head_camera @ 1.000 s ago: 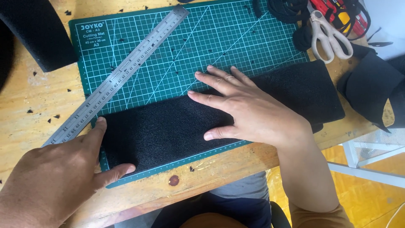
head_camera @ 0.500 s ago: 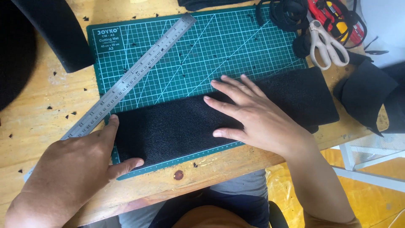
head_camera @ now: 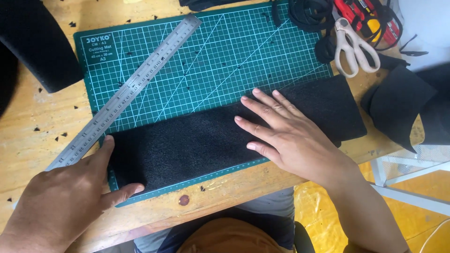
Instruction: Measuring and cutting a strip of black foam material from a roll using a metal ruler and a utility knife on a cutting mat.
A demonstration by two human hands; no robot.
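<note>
Pressing black felt strip (head_camera: 201, 145) on green cutting mat (head_camera: 220, 56), wooden table (head_camera: 33, 122): both hands flat, fingers spread.

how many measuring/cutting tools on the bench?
2: a steel ruler lying diagonally across the green cutting mat, and white-handled scissors at top right. More may hide in the clutter there.

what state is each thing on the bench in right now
black foam strip: flat across the near edge of the mat, pressed by both hands
left hand: on the strip's left end, fingertip touching the ruler
right hand: palm down, fingers spread on the strip
steel ruler: lying diagonally, partly on the mat
cutting mat: flat on the wooden table
scissors: closed, unheld
</note>
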